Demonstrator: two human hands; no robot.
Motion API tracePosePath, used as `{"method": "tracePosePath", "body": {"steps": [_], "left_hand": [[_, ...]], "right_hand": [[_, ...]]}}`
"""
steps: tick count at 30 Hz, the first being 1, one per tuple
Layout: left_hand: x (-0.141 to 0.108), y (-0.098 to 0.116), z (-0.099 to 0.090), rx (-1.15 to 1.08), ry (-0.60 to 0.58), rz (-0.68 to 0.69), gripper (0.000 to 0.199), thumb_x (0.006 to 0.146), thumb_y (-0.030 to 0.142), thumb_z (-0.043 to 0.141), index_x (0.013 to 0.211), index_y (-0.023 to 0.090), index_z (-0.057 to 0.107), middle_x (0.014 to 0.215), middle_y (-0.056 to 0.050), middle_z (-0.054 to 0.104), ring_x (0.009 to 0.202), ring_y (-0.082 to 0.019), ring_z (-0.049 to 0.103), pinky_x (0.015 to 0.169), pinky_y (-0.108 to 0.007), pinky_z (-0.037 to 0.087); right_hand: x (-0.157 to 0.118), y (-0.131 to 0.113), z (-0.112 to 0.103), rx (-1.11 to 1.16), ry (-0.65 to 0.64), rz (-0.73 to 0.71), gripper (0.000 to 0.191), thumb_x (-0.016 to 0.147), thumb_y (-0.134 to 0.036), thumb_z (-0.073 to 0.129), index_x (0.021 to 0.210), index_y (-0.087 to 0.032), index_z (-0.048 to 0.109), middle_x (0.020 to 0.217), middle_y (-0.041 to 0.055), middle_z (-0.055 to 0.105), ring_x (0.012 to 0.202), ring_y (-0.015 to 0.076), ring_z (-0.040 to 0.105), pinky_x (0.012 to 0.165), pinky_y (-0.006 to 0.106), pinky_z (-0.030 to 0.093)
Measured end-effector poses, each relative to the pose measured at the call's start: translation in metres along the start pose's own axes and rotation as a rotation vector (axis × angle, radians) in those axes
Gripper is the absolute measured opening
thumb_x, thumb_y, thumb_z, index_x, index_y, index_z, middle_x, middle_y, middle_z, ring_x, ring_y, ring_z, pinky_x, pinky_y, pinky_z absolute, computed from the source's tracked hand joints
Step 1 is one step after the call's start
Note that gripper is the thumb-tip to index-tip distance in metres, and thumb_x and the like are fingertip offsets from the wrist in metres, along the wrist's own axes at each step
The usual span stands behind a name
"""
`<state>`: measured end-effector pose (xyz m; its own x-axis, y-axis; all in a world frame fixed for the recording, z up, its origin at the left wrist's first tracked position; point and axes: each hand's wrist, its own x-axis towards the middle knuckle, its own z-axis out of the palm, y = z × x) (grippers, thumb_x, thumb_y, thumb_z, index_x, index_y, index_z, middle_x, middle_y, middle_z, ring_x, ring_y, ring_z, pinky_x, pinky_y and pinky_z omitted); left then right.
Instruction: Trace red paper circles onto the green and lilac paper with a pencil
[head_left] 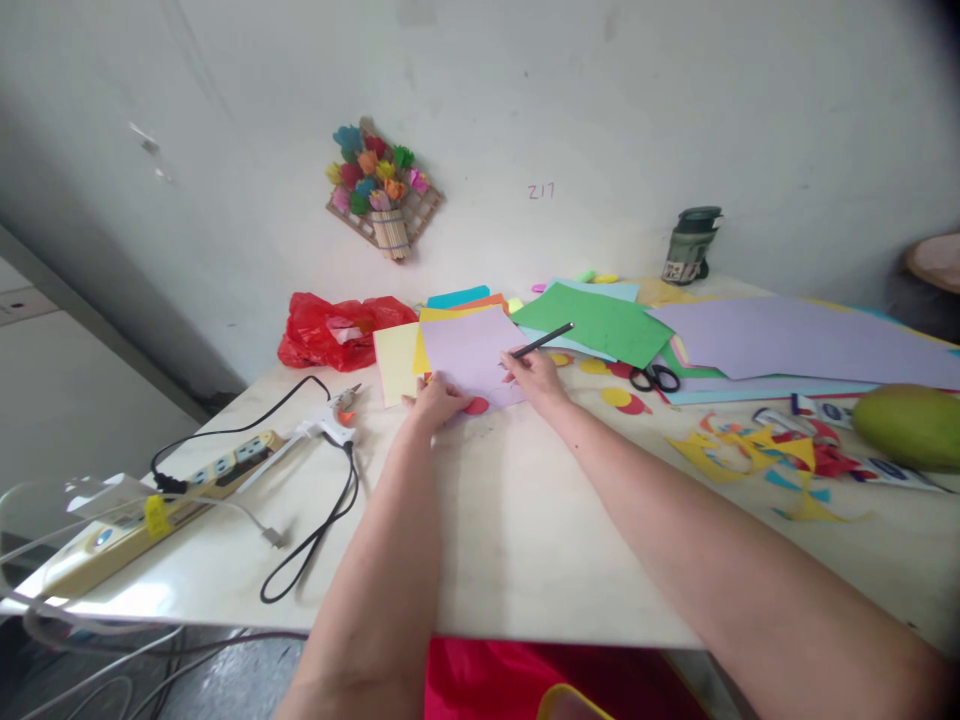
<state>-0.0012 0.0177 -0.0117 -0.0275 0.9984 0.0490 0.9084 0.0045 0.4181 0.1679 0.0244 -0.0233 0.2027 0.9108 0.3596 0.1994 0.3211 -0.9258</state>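
Observation:
A lilac sheet of paper (pixel 469 345) lies on the white table, over yellow and cream sheets (pixel 394 368). My left hand (pixel 437 402) rests at its lower left edge, fingers pressed beside a small red paper circle (pixel 475 405). Between the fingers of my right hand (pixel 534 378) is a black pencil (pixel 551 337), its upper end pointing up and right; the tip is too small to make out. More yellow and red paper circles (pixel 626 401) lie to the right, near black-handled scissors (pixel 655 378).
A glue gun (pixel 334 425) with a looped black cord and a power strip (pixel 172 505) occupy the left side. Green paper (pixel 596 322), paper scraps (pixel 739 450), glue tubes (pixel 896 472) and a mango (pixel 911 427) are at right. A red plastic bag (pixel 319 335) sits at back left.

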Motion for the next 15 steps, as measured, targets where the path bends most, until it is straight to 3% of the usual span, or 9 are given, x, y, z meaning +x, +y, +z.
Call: {"method": "tracePosePath", "body": {"steps": [7, 12, 15], "left_hand": [[-0.002, 0.001, 0.000, -0.013, -0.014, 0.014, 0.035, 0.057, 0.055, 0.059, 0.070, 0.022, 0.053, 0.100, -0.004, 0.056, 0.116, -0.029, 0.026, 0.092, -0.056, 0.009], [-0.001, 0.002, 0.001, 0.043, -0.015, 0.005, 0.033, 0.060, 0.054, 0.058, 0.070, 0.023, 0.057, 0.108, -0.004, 0.051, 0.115, -0.030, 0.029, 0.093, -0.052, 0.012], [-0.002, 0.002, -0.003, 0.014, -0.003, -0.037, 0.030, 0.067, 0.048, 0.052, 0.086, 0.025, 0.056, 0.110, -0.004, 0.050, 0.110, -0.027, 0.037, 0.094, -0.049, 0.014]], "right_hand": [[-0.011, -0.003, 0.016, 0.006, -0.281, -0.020, 0.034, 0.071, -0.048, 0.050, 0.083, -0.016, 0.056, 0.063, 0.0017, 0.063, 0.047, 0.0093, 0.059, 0.045, 0.017, 0.044], [-0.010, 0.013, 0.023, -0.103, -0.345, -0.029, 0.031, 0.074, -0.045, 0.048, 0.082, -0.016, 0.057, 0.062, 0.0020, 0.064, 0.052, 0.0116, 0.061, 0.051, 0.019, 0.046], [-0.010, 0.015, 0.022, -0.135, -0.347, -0.055, 0.028, 0.075, -0.042, 0.048, 0.081, -0.016, 0.057, 0.064, 0.0026, 0.065, 0.054, 0.0122, 0.062, 0.053, 0.020, 0.047]]}}
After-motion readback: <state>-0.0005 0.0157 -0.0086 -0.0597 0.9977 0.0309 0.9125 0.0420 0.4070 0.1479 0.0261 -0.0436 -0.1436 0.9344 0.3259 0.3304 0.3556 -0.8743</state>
